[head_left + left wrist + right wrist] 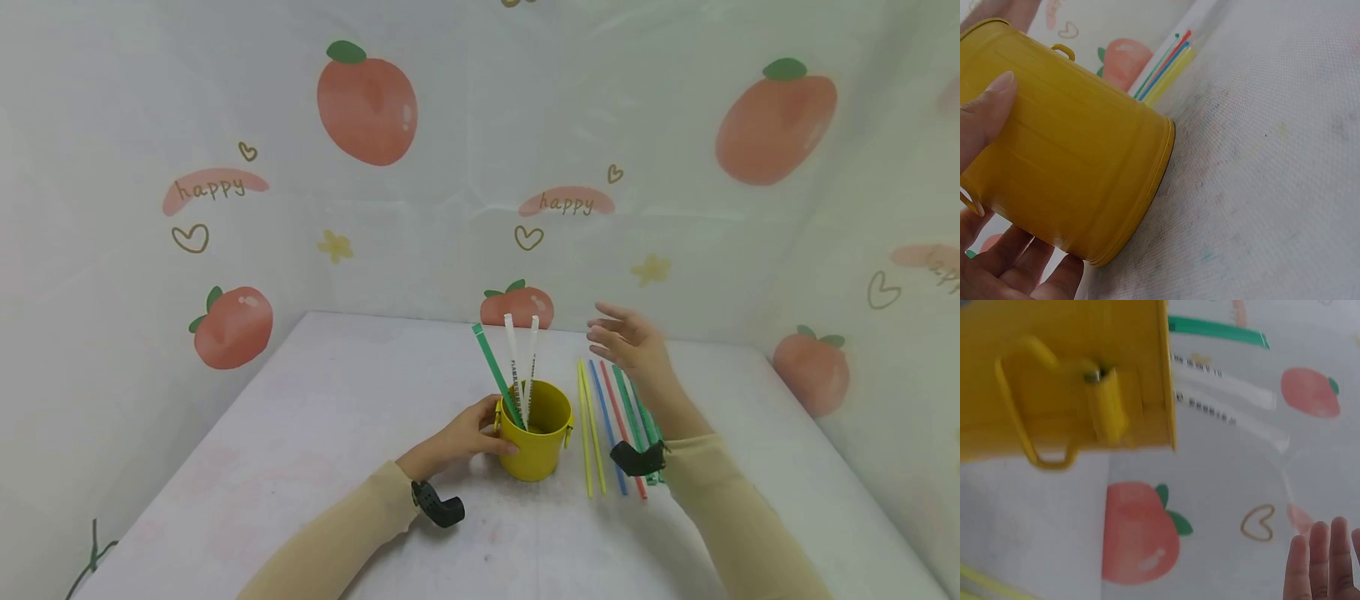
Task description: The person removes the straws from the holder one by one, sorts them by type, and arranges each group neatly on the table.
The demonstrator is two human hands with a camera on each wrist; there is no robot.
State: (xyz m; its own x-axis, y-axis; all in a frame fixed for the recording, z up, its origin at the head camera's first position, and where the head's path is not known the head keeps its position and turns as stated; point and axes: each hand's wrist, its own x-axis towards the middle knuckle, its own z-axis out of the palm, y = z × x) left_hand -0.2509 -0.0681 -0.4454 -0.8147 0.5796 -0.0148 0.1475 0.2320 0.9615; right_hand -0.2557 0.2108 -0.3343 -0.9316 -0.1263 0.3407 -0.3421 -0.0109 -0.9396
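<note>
My left hand (471, 433) grips the side of a small yellow bucket (531, 457), its thumb on the near wall and its fingers round the far side by one ring handle. The bucket stands upright on the table. Out of it lean a green wrapped straw (491, 362) and two white wrapped straws with black print (513, 354). My right hand (633, 343) is raised behind and to the right of the bucket, fingers extended and holding nothing. In the right wrist view, the bucket's ring handle (1019, 419) is close, with the fingers (1319, 562) at the lower right corner.
Right of the bucket, straws lie side by side: yellow (586, 425), blue (609, 425), red (619, 408) and several green (628, 404), partly hidden under my right forearm. A white fruit-printed sheet (450, 208) hangs behind the white table (360, 400).
</note>
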